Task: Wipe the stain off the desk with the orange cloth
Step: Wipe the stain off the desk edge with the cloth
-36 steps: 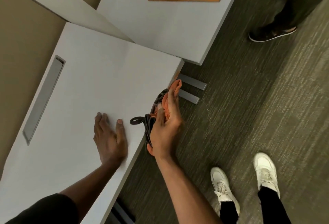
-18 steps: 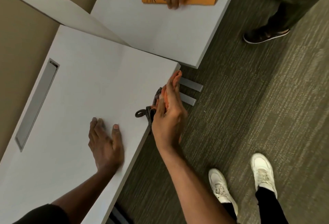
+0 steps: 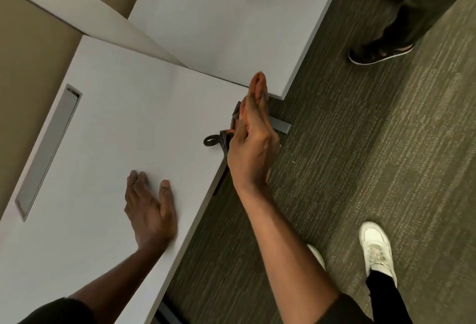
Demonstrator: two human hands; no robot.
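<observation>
The white desk (image 3: pixel 128 130) fills the left half of the head view. My left hand (image 3: pixel 150 210) lies flat on it near the front edge, fingers spread and holding nothing. At the desk's right edge my right hand (image 3: pixel 253 143) stands on its side, fingers stretched toward the far corner. It presses on the orange cloth (image 3: pixel 241 117), of which only a thin sliver shows by the thumb. A dark strap loop (image 3: pixel 210 140) sticks out onto the desk from under that hand. I see no stain on the bare desk surface.
A second white desk (image 3: pixel 231 27) adjoins at the far side, behind a slanted white divider (image 3: pixel 90 17). A grey cable slot (image 3: pixel 49 148) runs along the left. Another person's dark shoe (image 3: pixel 381 51) stands on the carpet at upper right; my white shoe (image 3: pixel 376 249) is lower right.
My right hand has slid along the desk's right edge toward the far corner, covering more of the orange cloth. The left hand stays flat. The orange envelope has left the view.
</observation>
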